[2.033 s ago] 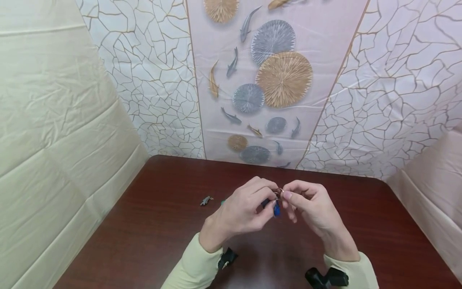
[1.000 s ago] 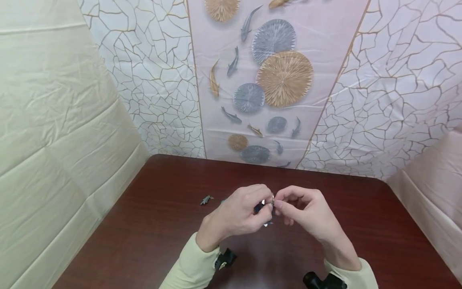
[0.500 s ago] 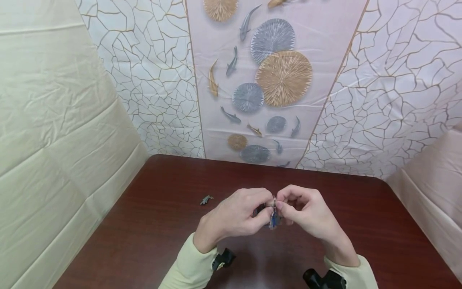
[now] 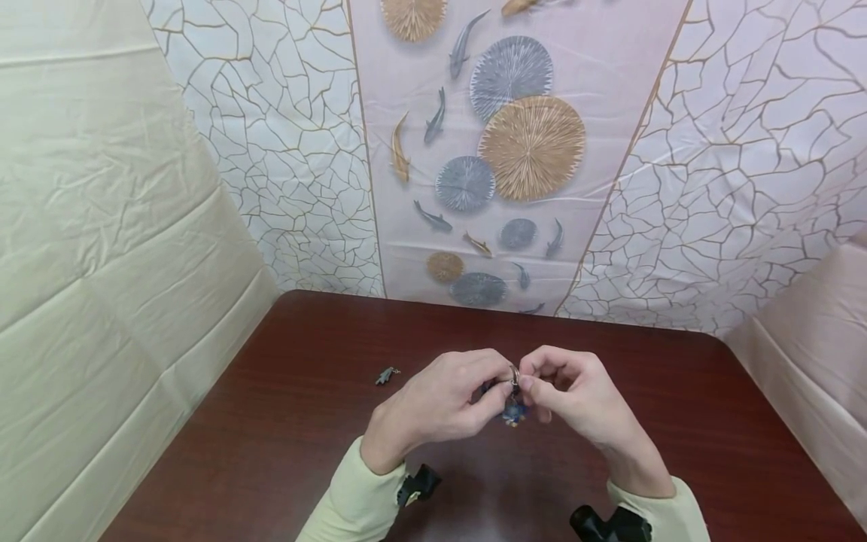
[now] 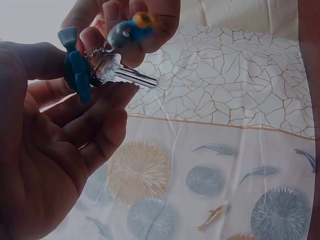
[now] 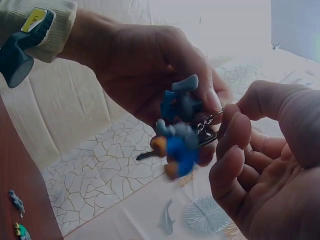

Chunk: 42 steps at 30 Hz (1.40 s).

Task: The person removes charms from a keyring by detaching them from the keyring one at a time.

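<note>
Both hands meet over the table in the head view, holding one metal key ring (image 4: 515, 374) between them. My left hand (image 4: 440, 399) pinches it from the left, thumb against fingers. From the other side, my right hand (image 4: 582, 395) pinches the ring with thumb and forefinger. A silver key (image 5: 127, 76) hangs there, along with a blue figurine charm with orange parts (image 6: 180, 150) on a small chain. A grey-teal figurine charm (image 6: 182, 102) lies close against the left hand's fingers. The fingers partly hide the ring, so how each piece is attached cannot be told.
A small grey figurine charm (image 4: 387, 376) lies on the dark red-brown table (image 4: 325, 331), left of the hands. Near it, in the right wrist view, lies a green and yellow figurine (image 6: 21, 232). Patterned cloth (image 4: 311, 150) hangs behind the table.
Since two seconds ago both hands have moved slightly lower and the left a little leftward. Both still grip the ring. The blue charm has swung and turned below the fingers.
</note>
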Available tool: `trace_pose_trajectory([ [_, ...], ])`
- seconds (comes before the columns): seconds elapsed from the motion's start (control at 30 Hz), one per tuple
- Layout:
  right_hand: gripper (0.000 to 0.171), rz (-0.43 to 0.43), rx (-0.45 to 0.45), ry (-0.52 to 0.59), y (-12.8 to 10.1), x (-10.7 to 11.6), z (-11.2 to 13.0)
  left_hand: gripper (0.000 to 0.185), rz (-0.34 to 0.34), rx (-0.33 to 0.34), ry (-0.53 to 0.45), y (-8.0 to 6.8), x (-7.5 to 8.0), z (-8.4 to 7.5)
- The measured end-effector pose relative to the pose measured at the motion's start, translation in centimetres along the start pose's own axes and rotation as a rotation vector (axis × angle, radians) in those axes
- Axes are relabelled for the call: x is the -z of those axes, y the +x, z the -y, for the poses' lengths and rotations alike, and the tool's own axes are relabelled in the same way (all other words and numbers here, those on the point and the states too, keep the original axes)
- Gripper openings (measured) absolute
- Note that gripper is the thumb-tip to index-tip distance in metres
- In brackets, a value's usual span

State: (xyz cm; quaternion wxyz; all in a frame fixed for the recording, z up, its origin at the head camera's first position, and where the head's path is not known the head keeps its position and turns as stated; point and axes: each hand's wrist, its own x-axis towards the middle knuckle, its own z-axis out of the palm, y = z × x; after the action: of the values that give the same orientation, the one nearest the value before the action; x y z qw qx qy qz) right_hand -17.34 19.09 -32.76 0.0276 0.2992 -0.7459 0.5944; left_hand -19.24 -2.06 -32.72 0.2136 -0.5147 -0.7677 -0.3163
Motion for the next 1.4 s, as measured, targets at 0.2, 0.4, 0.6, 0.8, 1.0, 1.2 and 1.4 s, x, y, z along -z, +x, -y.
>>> trace_pose_trajectory([
  [0.2, 0.018, -0.002, 0.016, -0.033, -0.08, -0.13, 0.08, 0.009, -0.02, 0.041, -0.019, -0.04, 0.12, 0.04],
  [0.4, 0.02, 0.006, 0.05, -0.082, -0.28, -0.36, 0.35, 0.008, -0.071, 0.064, 0.008, -0.15, 0.34, 0.27],
  [0.6, 0.02, 0.008, 0.07, -0.086, -0.33, -0.32, 0.48, 0.006, -0.081, 0.065, 0.028, -0.22, 0.37, 0.38],
  [0.8, 0.025, 0.028, 0.133, -0.066, -0.34, -0.4, 0.4, 0.006, -0.084, 0.071, 0.029, -0.27, 0.44, 0.41],
  [1.0, 0.015, 0.028, 0.203, -0.081, -0.33, -0.65, 0.19, 0.006, -0.095, 0.038, 0.028, -0.29, 0.45, 0.62],
  [1.2, 0.017, 0.016, 0.284, -0.072, -0.26, -0.89, -0.08, 0.006, -0.124, 0.026, 0.019, -0.33, 0.34, 0.79],
  [1.4, 0.016, -0.007, 0.326, -0.082, -0.21, -0.92, -0.32, 0.006, -0.113, 0.03, 0.016, -0.24, 0.37, 0.91],
])
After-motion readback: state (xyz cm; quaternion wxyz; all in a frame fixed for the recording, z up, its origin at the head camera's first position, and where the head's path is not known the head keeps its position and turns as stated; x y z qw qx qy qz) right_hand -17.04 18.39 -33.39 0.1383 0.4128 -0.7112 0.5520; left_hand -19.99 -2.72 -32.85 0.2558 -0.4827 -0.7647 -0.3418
